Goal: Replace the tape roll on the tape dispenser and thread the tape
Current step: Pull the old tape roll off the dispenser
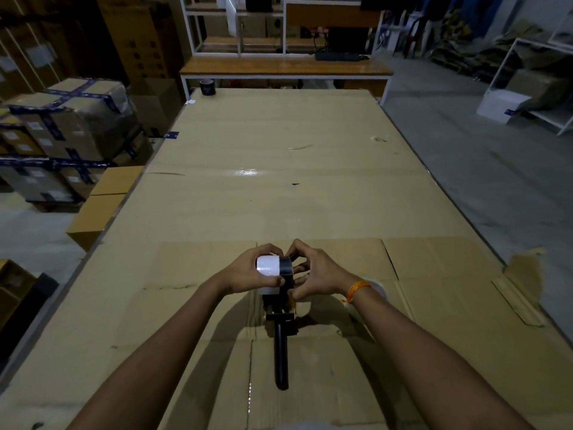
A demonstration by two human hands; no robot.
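Note:
A black tape dispenser (pixel 280 342) lies on the cardboard-covered table (pixel 279 197), its handle pointing toward me. My left hand (pixel 248 274) grips a tape roll (pixel 269 265) with a bright white face, held at the dispenser's head. My right hand (pixel 313 270) is closed around the head's right side, fingers against the black part beside the roll. Whether the roll sits on the spindle is hidden by my fingers. A pale, clear-looking roll (pixel 376 288) lies on the table behind my right wrist.
A dark tape roll (pixel 207 86) stands at the table's far left corner. Stacked taped cartons (pixel 62 131) and a plain box (pixel 99 206) sit left of the table. A wooden bench (pixel 285 68) and white shelving stand beyond the far edge.

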